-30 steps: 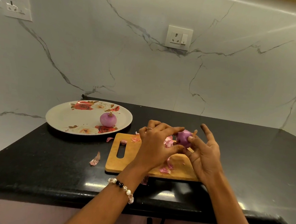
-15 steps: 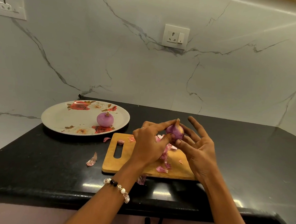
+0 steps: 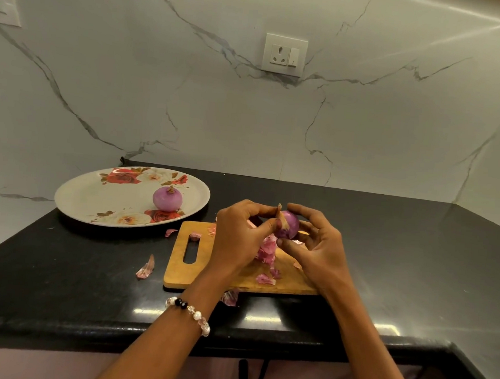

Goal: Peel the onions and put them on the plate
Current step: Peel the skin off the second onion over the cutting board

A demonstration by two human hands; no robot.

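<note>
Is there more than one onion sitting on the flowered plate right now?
No, the plate holds only one peeled onion; the second onion is held in both hands above the cutting board.

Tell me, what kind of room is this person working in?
Most likely a home kitchen. A black stone countertop meets a marble-look wall with a power socket. A wooden cutting board lies on it, strewn with onion skins, beside a floral plate holding a peeled onion.

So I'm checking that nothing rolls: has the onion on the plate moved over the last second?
No. The onion sits just above the same red rose at the plate's near rim, as before.
</note>
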